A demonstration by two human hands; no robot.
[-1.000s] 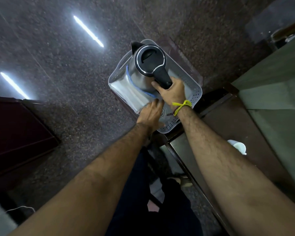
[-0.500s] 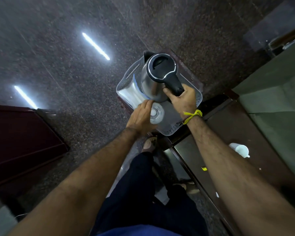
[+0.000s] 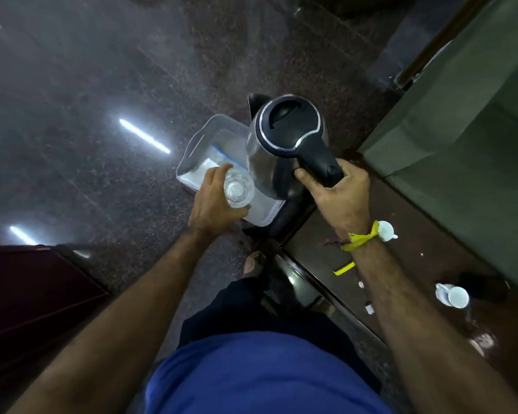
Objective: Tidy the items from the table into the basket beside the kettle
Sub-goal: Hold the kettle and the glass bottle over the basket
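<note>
Right hand [image 3: 340, 195] grips kettle [image 3: 284, 135] above dark table [image 3: 320, 252], speckled floor [image 3: 72, 100].

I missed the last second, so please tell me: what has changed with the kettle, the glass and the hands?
The right hand has lifted the kettle by its handle, up and to the right, out of the basket. The left hand now holds a clear glass over the basket. The right hand's grip and the basket's place are unchanged.
</note>
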